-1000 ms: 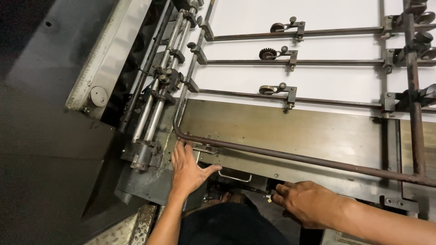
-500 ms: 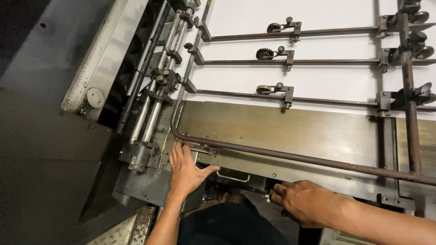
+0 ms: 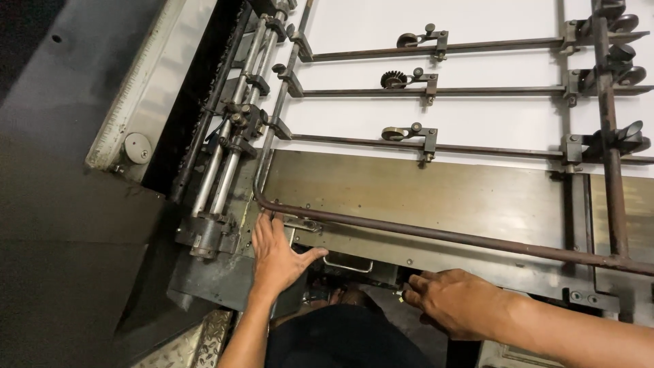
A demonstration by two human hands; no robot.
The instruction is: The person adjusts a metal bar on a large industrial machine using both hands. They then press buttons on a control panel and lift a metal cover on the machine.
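Observation:
My left hand (image 3: 278, 253) lies flat, fingers spread, on the near edge of a metal machine table (image 3: 422, 194), its fingertips touching a rusty brown rail (image 3: 436, 235) that runs across the front. My right hand (image 3: 453, 300) reaches under the table's front edge, fingers curled by a small part there; whether it grips anything is hidden. A small metal handle (image 3: 347, 267) sits between the two hands. White sheet (image 3: 490, 112) covers the far part of the table.
Thin rods with small wheels (image 3: 394, 80) cross over the white sheet. A bank of steel rollers and brackets (image 3: 228, 146) runs along the left side, next to a pale ruler strip (image 3: 133, 102). Checkered steel plate (image 3: 187, 344) lies below left.
Both hands stay where they were; the view has shifted slightly, with the machine sitting a little higher in the picture.

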